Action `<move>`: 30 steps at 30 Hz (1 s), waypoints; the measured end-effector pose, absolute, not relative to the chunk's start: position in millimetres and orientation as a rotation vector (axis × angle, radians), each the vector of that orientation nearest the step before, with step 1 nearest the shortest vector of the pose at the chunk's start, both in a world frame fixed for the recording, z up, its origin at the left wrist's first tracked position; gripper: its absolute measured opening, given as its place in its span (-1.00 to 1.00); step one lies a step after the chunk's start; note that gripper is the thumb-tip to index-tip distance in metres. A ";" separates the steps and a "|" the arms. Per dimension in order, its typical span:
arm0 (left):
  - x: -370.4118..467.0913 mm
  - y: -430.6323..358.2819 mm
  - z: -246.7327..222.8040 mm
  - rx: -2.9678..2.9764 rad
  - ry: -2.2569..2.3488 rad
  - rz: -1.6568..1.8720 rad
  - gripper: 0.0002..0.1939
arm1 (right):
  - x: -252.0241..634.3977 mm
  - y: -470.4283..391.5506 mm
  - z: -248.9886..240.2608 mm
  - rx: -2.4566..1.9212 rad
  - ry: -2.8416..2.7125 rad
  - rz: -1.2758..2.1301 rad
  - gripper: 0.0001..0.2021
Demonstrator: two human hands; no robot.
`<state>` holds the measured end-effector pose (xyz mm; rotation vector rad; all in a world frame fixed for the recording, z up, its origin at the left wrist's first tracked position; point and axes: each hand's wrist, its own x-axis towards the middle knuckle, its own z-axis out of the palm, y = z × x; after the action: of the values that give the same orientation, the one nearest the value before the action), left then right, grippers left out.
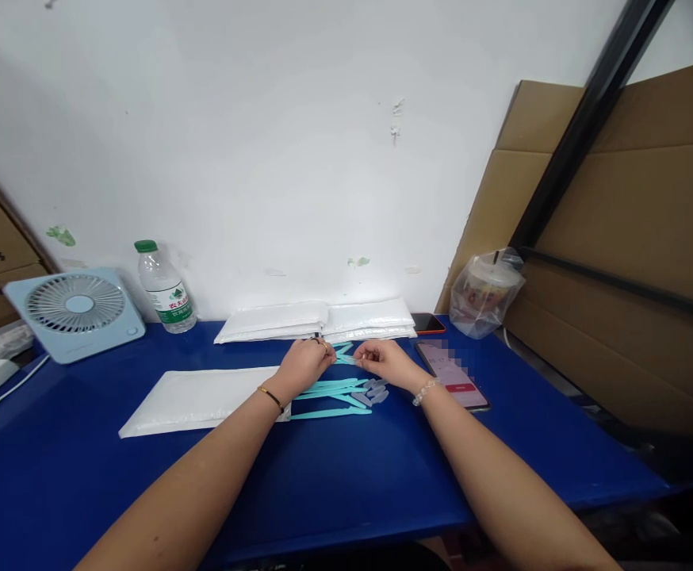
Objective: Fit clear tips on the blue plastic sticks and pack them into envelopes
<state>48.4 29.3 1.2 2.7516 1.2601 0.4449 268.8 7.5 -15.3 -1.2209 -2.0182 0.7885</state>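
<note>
Over the middle of the table, my left hand (306, 369) pinches a slim teal stick that looks like an eyebrow razor (340, 358). Facing it, my right hand (389, 363) has thumb and fingers closed at the razor's tip, on what appears to be a small clear cap (350, 361). Another teal piece (342, 346) shows just behind the fingers. Nearer me lie several teal razors (331, 411), side by side, their left ends by a white padded envelope (197, 400). A small heap of clear caps (377, 393) sits at their right ends.
More white padded envelopes (370, 317) lie against the wall. A phone (457, 381) with a lit screen is right of my right hand, another phone (428, 323) behind it. A bagged drink cup (484, 293) stands at right; a water bottle (168, 293) and blue fan (76, 313) at left.
</note>
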 end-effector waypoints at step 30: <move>27.2 28.7 11.3 2.507 1.171 0.176 -0.71 | 287.7 10.5 -11.9 -1.259 -2.169 0.549 -0.90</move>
<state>27.2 28.7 11.3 2.5074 1.1713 0.1761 287.7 10.5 -11.9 -1.2594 -2.1688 0.5488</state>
